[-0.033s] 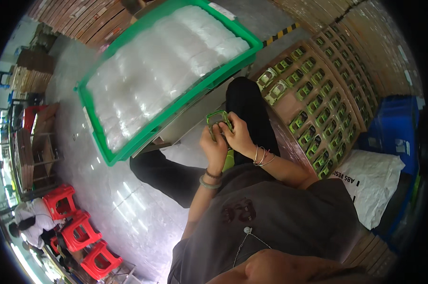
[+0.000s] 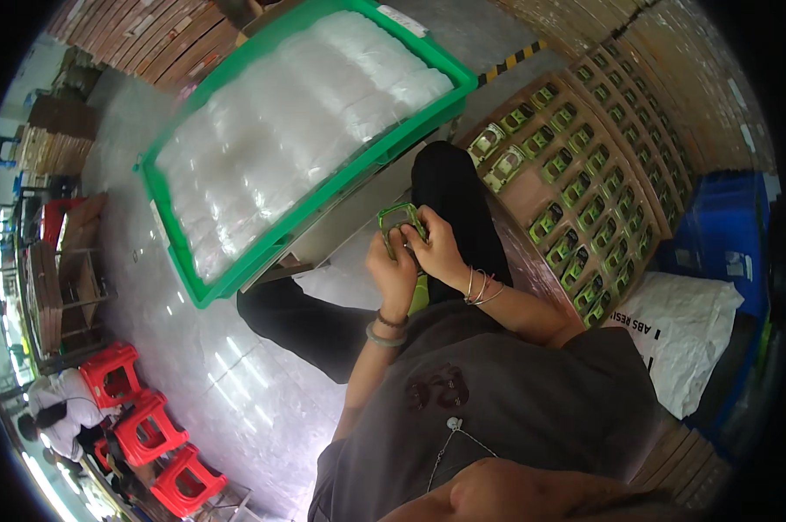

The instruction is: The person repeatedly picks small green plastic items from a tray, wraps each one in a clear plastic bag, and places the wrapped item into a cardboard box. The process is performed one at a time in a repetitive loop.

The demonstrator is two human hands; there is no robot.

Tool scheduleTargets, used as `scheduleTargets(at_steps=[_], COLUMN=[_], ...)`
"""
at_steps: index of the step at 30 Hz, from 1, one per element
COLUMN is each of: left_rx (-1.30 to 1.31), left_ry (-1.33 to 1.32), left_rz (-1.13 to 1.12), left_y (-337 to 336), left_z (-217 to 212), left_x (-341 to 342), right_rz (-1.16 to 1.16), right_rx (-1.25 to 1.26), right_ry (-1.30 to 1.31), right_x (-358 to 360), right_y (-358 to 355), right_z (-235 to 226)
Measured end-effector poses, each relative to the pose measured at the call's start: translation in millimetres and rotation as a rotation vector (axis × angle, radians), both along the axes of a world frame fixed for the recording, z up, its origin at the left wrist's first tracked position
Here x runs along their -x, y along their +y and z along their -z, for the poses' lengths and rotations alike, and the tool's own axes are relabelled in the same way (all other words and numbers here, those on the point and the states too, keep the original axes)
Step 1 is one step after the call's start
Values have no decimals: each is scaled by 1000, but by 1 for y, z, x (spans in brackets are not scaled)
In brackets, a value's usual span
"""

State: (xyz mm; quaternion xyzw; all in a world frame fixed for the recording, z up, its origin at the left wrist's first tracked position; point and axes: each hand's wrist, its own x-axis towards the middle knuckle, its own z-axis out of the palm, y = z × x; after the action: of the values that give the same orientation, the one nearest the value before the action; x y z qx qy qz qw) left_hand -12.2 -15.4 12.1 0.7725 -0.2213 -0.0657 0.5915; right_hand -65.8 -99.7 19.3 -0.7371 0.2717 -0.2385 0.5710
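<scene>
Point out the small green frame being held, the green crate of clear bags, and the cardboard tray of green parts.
small green frame [image 2: 399,219], head view, its upper edge above the fingers
green crate [image 2: 171,248], head view, its near left rim
cardboard tray [image 2: 532,196], head view, bare cardboard between the parts

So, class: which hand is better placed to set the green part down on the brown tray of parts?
Probably the right hand. Both hands grip the green part, but the tray lies on the person's right, nearer that hand. The left hand would have to cross over.
</scene>
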Motion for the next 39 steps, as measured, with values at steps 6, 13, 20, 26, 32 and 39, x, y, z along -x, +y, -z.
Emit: scheduleTargets(at_steps=[6, 13, 20, 26, 32, 39], left_rx=[9, 20, 3, -1, -52, -143], left_ry=[181, 347, 408, 442, 371, -143], left_rz=[233, 306, 246, 229, 296, 547], left_y=[-9, 22, 32, 37, 43, 28], left_z=[-5, 6, 5, 12, 10, -48], left_x=[10, 4, 5, 6, 6, 3], right_rz=[112, 661, 650, 398, 413, -242], right_rx=[-147, -517, 180, 382, 387, 43], right_ry=[-123, -59, 701, 958, 840, 339], right_x=[17, 115, 194, 227, 214, 133], right_y=[-15, -127, -201, -188, -183, -151], right_z=[7, 79, 166, 158, 98, -62])
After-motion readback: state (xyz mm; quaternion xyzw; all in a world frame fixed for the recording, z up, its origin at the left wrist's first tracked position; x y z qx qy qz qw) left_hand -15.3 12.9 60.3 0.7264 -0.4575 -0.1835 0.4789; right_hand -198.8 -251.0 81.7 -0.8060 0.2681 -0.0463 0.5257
